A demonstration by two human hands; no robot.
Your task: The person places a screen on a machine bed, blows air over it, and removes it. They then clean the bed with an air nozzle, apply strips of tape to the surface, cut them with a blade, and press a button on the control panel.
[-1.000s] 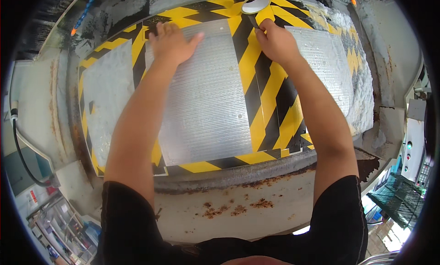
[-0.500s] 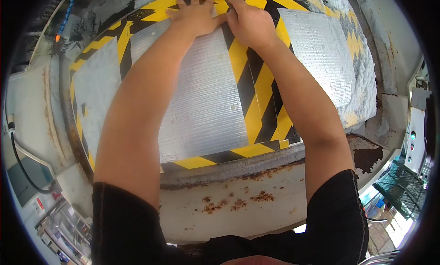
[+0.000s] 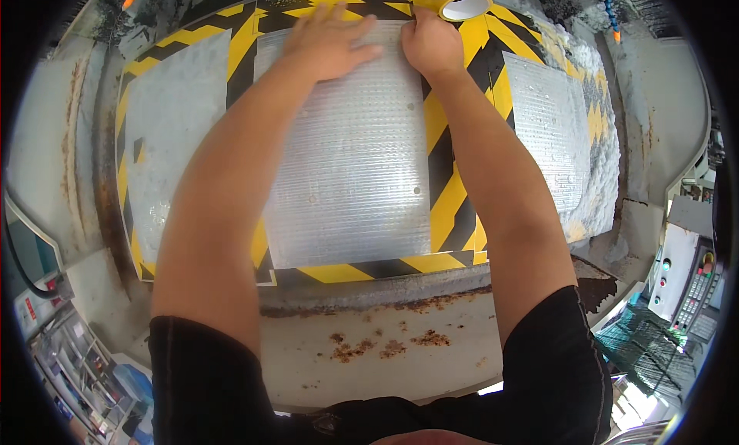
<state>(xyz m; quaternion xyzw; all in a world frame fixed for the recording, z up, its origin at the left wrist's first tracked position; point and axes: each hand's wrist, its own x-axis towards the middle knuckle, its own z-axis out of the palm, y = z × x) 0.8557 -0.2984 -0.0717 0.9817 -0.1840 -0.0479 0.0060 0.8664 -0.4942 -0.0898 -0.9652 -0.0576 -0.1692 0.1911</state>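
Observation:
A silvery ribbed panel (image 3: 354, 168) lies before me, bordered by yellow-and-black striped tape (image 3: 450, 191). Over its far left part, my left hand (image 3: 327, 45) is spread with fingers apart, slightly blurred. My right hand (image 3: 433, 45) is closed in a fist at the panel's far right corner, by the far tape strip. Whatever its fingers hold is hidden; only a small dark bit shows at the fingertips. Just right of that fist sits a roll of striped tape (image 3: 488, 4) with a white core.
Another ribbed panel (image 3: 546, 122) with droplets lies to the right, beside whitish shavings (image 3: 600, 168). A grey panel (image 3: 173, 98) is at left. Blue coolant hoses with orange tips (image 3: 616, 37) hang at the far side. A rusty ledge (image 3: 385, 345) runs in front; a control panel (image 3: 685, 276) stands right.
The view has shifted, showing more of the tape roll. My left hand has come nearer along the panel and apart from the right. The thin dark piece at my right fingers is less visible.

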